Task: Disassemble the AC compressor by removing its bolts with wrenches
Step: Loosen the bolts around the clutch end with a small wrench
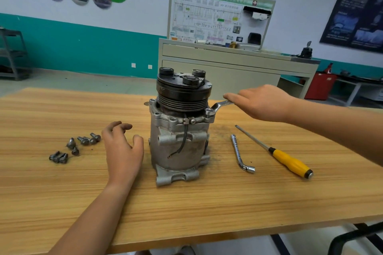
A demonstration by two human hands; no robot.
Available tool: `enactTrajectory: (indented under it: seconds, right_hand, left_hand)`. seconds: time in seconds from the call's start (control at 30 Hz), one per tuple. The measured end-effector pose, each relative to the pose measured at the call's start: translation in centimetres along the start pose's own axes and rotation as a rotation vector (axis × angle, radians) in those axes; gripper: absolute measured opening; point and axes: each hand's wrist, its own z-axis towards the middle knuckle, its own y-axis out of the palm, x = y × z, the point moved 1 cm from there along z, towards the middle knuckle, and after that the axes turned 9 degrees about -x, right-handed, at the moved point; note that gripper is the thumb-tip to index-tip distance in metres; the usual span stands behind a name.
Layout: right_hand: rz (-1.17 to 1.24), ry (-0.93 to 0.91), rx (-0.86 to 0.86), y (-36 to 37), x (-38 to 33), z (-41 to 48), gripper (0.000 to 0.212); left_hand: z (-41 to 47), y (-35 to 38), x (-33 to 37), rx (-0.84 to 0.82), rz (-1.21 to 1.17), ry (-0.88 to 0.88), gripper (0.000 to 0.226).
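The grey AC compressor [178,143] stands upright mid-table, its black pulley on top. A silver ring wrench [217,106] sits on a bolt at the compressor's upper right flange. My right hand [261,102] lies flat on the wrench handle with its fingers straight, pressing it. My left hand [122,147] hovers just left of the compressor body, fingers loosely spread, holding nothing. Several removed bolts [76,148] lie on the table to the left.
An L-shaped socket wrench [241,154] and a yellow-handled screwdriver [288,158] lie right of the compressor on the wooden table [186,209]. A cabinet with a wiring display board [219,16] stands behind. A red bin [320,86] is at the far right.
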Motion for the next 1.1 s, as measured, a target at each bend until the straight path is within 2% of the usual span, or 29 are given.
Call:
enactTrajectory:
  seconds: [0.23,0.3,0.4,0.43,0.47,0.6,0.67,0.77,0.9,1.1]
  right_hand:
    - [0.047,0.278,0.424,3.1,-2.6,3.3,0.021]
    - [0.22,0.393,0.53,2.6,-3.4,2.1,0.016]
    - [0.741,0.644,0.597,0.3,-4.4,-0.8,0.026]
    - [0.842,0.687,0.556,-0.3,-4.7,-1.7,0.027]
    - [0.842,0.705,0.473,-0.9,-5.1,-2.5,0.026]
    - [0.591,0.608,-0.032,-2.4,-7.3,-4.0,0.024]
    - [0.528,0.6,-0.178,-2.9,-8.1,-3.9,0.028]
    - [0.427,0.617,-0.267,-3.9,-8.7,-3.2,0.035]
    - [0.112,0.537,-0.391,-5.8,-10.0,-1.8,0.052]
    - [-0.06,0.407,-0.519,-8.1,-8.6,-1.1,0.022]
  left_hand:
    - [0.2,0.2,0.4,0.081,-0.053,0.023,0.034]
    - [0.1,0.3,0.5,0.079,-0.057,0.033,0.034]
    - [0.1,0.4,0.7,0.073,-0.062,0.061,0.034]
    - [0.0,0.4,0.8,0.071,-0.065,0.067,0.033]
    - [0.0,0.4,0.8,0.071,-0.068,0.073,0.033]
    - [-0.1,0.2,0.8,0.08,-0.068,0.085,0.033]
    - [-0.2,0.0,0.8,0.092,-0.076,0.091,0.032]
    - [-0.2,-0.1,0.8,0.108,-0.089,0.098,0.031]
    - [-0.1,-0.1,0.8,0.115,-0.107,0.106,0.029]
    - [-0.2,-0.2,0.9,0.129,-0.12,0.138,0.027]
